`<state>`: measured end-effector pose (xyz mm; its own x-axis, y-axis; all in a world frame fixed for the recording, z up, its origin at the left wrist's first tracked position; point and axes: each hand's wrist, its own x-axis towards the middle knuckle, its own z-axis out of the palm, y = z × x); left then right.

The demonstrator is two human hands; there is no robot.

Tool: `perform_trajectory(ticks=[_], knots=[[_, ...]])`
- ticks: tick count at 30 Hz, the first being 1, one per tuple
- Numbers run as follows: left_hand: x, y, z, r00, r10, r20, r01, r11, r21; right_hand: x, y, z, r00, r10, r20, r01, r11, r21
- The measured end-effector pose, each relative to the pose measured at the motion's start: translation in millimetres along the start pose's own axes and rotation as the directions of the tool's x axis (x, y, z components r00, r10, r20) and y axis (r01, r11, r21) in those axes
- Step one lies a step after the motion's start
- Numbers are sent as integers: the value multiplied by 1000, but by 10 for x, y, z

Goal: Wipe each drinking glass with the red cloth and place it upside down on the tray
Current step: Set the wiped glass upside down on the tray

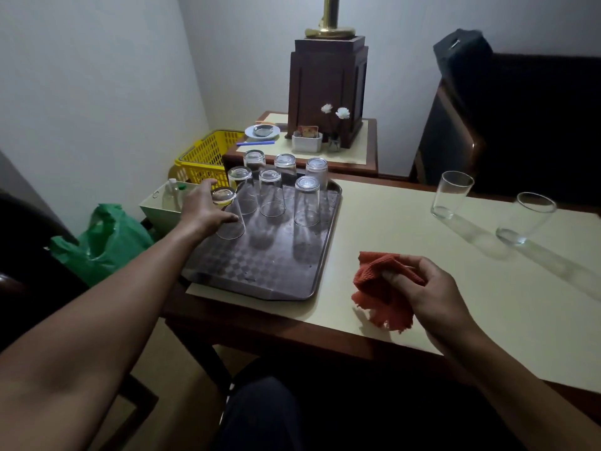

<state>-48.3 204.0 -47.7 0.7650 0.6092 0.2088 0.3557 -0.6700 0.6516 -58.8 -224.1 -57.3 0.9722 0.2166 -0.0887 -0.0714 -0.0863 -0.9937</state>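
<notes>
R hand (429,292) grips red cloth (380,288); L hand (208,209) clasps 7th inverted glass (227,213) on tray (276,281); 2 upright.

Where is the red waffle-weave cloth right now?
The red waffle-weave cloth is held in the right hand over the cream tabletop, just right of the dark tray.

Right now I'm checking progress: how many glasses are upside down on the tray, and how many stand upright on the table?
Upside down on the tray: 7, counting the glass at the left hand.
Upright on the table: 2.
Total: 9.
</notes>
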Motion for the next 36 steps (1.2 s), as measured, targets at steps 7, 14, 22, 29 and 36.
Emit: perform_trajectory(ticks=[7,14,22,29,36], knots=[[-238,139,43,989,99,-110,-93,994,51,90,79,-79,996,-40,-78,28,989,-147],[-706,837,108,817,541,-201,-518,841,158,7,-160,-451,996,-90,28,95,964,-250],[-1337,1953,633,710,552,437,-465,834,-298,-32,-443,-1164,990,-143,-14,133,948,-290],[-2365,2770,1319,585,528,615,-301,846,-441,-161,-561,-1713,941,-258,-220,146,894,-424],[-2188,2984,1438,640,514,571,-243,841,-484,-240,-685,-2375,998,-25,-55,-13,795,-607]])
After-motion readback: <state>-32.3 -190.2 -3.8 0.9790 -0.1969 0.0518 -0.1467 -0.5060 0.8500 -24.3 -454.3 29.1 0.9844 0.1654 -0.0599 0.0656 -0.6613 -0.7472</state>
